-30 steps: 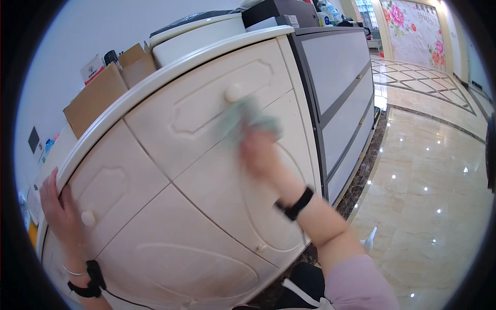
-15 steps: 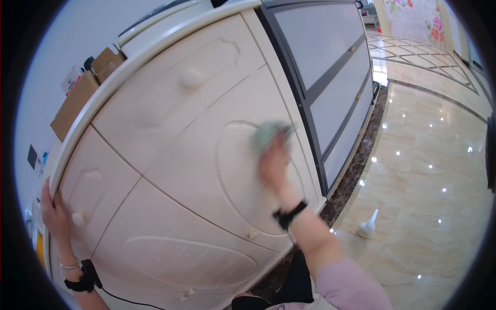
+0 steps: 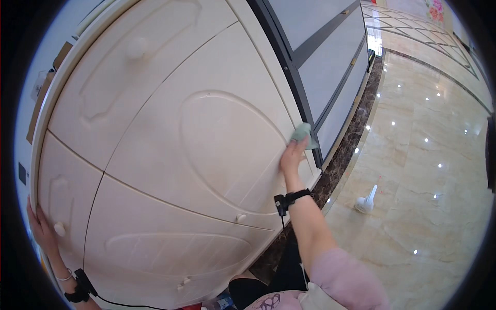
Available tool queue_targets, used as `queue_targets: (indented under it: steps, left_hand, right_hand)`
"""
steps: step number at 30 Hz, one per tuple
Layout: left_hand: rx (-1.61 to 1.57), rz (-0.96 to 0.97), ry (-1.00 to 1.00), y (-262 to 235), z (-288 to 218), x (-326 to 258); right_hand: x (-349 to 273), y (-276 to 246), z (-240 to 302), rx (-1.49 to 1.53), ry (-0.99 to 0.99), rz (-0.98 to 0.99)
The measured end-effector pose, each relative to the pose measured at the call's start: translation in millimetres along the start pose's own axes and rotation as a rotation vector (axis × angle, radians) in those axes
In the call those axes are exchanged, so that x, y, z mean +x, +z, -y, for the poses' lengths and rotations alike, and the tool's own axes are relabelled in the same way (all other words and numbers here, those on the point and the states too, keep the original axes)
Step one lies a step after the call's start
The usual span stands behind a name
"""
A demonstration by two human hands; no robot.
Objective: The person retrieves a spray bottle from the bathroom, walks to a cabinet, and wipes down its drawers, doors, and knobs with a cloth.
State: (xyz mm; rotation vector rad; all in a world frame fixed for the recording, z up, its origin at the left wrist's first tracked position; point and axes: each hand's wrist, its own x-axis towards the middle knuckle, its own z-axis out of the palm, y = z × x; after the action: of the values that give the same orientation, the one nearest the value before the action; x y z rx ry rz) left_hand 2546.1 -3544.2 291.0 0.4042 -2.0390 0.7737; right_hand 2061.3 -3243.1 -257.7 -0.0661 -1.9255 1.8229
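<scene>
A pale green cloth (image 3: 303,135) is in my right hand (image 3: 292,156), pressed against the right border of a cream-white cabinet (image 3: 150,155). The cloth lies just beyond the oval moulding of a door, by the dark frame of the neighbouring unit. My left hand (image 3: 42,230) rests at the cabinet's far left edge with fingers stretched out, near a round white knob (image 3: 59,229). It holds nothing that I can see. Both wrists wear black straps with a small device and a cable.
A dark-framed unit with grey panels (image 3: 333,77) adjoins the cabinet on the right. A white bottle-like thing with a long spout (image 3: 365,203) stands on the glossy tiled floor (image 3: 398,222). A clear plastic bottle (image 3: 223,301) shows by my legs.
My right hand has moved with the cloth from the oval door panel rightward to the cabinet's border. The view has shifted, so the cabinet appears higher and further left. My left hand stays at the edge.
</scene>
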Motion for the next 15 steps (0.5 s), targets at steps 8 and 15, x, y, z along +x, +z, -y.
queue_targets:
  steps: [8,15]
  left_hand:
    - [0.047,-0.016,-0.016,4,-57,1]
    - [0.008,-0.05,0.002,0,-59,5]
  right_hand:
    - [43,5,231,0.157,-0.545,-0.179]
    - [-104,1,215,0.244,-1.382,0.655]
